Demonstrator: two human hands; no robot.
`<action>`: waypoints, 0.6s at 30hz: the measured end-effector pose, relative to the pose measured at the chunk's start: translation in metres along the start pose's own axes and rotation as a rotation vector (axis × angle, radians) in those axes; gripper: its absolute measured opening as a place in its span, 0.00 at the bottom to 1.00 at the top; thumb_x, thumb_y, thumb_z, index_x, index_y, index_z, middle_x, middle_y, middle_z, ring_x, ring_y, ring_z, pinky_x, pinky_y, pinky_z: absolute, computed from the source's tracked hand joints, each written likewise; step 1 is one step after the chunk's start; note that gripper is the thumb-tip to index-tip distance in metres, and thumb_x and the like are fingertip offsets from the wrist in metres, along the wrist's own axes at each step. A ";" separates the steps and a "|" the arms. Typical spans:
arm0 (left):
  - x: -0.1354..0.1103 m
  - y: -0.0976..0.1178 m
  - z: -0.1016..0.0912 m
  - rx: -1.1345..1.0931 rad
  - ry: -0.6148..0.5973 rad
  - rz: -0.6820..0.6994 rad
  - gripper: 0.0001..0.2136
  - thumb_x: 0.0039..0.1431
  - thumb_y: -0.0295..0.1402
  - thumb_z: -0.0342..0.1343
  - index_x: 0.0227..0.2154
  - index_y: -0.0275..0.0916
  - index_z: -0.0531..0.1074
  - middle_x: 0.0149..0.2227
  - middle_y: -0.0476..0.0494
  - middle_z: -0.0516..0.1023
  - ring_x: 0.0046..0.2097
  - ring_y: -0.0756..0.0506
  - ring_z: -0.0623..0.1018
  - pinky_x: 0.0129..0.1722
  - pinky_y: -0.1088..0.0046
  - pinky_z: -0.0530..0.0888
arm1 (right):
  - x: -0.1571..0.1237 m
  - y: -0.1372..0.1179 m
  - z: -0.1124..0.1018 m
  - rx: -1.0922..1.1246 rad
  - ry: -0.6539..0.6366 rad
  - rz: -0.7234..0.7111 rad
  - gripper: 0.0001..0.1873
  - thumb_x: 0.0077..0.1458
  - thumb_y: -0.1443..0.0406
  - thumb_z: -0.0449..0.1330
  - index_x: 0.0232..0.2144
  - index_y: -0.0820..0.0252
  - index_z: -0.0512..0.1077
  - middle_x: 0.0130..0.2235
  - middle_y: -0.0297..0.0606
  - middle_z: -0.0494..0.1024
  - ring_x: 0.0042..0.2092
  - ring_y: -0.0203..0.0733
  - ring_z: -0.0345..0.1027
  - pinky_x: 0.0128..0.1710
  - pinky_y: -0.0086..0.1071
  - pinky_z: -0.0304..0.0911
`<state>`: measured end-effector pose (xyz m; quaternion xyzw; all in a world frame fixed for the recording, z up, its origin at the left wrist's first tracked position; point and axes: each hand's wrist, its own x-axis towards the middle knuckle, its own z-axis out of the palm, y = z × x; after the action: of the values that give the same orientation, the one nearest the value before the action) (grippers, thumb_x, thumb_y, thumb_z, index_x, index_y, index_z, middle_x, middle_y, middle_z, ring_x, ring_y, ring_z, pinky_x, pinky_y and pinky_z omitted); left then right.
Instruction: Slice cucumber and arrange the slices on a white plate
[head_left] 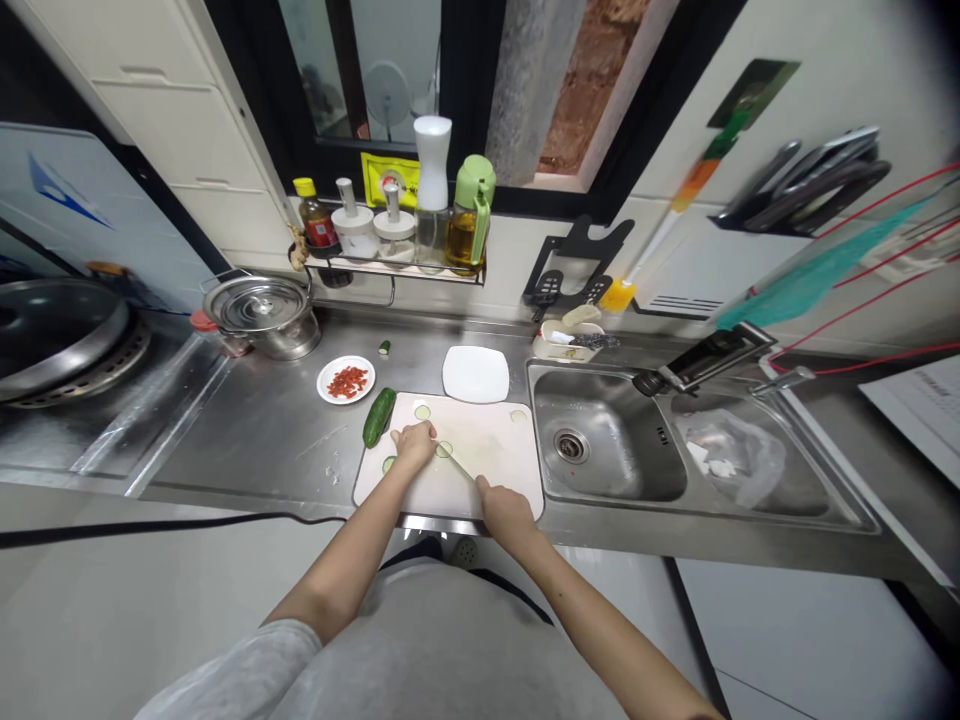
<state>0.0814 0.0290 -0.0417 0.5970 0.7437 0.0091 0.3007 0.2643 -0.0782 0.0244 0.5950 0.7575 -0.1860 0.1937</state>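
Note:
On the pale cutting board (491, 450), my left hand (415, 443) is curled down over a piece of cucumber and holds it in place. Just to its right, my right hand (506, 510) grips the handle of a knife (457, 463) whose blade reaches up to the left hand's fingers. Thin cucumber slices (444, 449) lie on the board, one near the top edge and one at the far right corner. A half cucumber (379, 416) rests at the board's upper left corner.
A small plate of red chilli pieces (346, 380) and an empty white plate (475, 374) sit behind the board. A lidded steel pot (261, 314) stands left, a double sink (611, 450) right. A condiment rack (390, 262) lines the back wall.

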 end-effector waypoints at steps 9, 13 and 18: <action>-0.008 -0.004 0.002 -0.030 -0.007 0.212 0.14 0.58 0.28 0.48 0.40 0.49 0.76 0.47 0.44 0.75 0.52 0.39 0.69 0.48 0.59 0.56 | 0.007 0.006 -0.006 -0.080 0.008 -0.036 0.17 0.58 0.75 0.46 0.49 0.60 0.61 0.38 0.48 0.78 0.42 0.44 0.75 0.37 0.31 0.64; -0.008 -0.006 0.001 -0.029 -0.013 0.251 0.16 0.57 0.26 0.48 0.40 0.50 0.77 0.47 0.43 0.74 0.51 0.39 0.68 0.48 0.59 0.56 | 0.009 0.009 -0.016 -0.088 -0.017 -0.059 0.17 0.58 0.75 0.46 0.48 0.61 0.62 0.38 0.48 0.78 0.43 0.45 0.75 0.38 0.32 0.65; -0.005 -0.006 0.000 -0.028 -0.027 0.251 0.16 0.57 0.26 0.49 0.40 0.50 0.78 0.47 0.43 0.74 0.51 0.39 0.68 0.48 0.58 0.56 | 0.009 0.011 -0.018 -0.098 -0.030 -0.075 0.18 0.58 0.76 0.45 0.49 0.61 0.62 0.39 0.48 0.78 0.43 0.46 0.74 0.38 0.34 0.65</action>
<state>0.0770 0.0227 -0.0415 0.6812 0.6589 0.0491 0.3153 0.2718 -0.0586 0.0347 0.5531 0.7846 -0.1647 0.2265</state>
